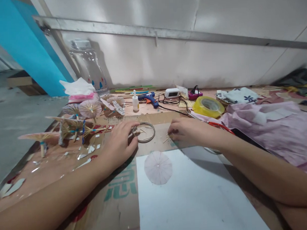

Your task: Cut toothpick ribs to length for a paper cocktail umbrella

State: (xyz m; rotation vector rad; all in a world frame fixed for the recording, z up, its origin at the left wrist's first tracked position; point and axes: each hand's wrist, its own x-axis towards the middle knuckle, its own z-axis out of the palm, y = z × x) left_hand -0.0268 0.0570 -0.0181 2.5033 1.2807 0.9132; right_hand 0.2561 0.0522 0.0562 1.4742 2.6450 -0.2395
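My left hand (124, 140) rests on the cardboard, its thumb and fingers curved at the left side of a round ring (146, 141). Short thin sticks (142, 131) lie inside the ring. To the right, the fingers of my right hand (178, 130) are bent together over a few thin sticks (166, 139); the fingertips are partly hidden. Below the hands, a pale pink pleated paper disc (158, 167) lies flat on a white sheet (195, 198).
Small paper umbrellas (90, 109) stand and lie at the left. Behind are a glue bottle (135, 103), a blue glue gun (149, 99) and yellow tape (208, 107). Red-handled scissors (218, 125) and pink cloth (271, 133) are at the right.
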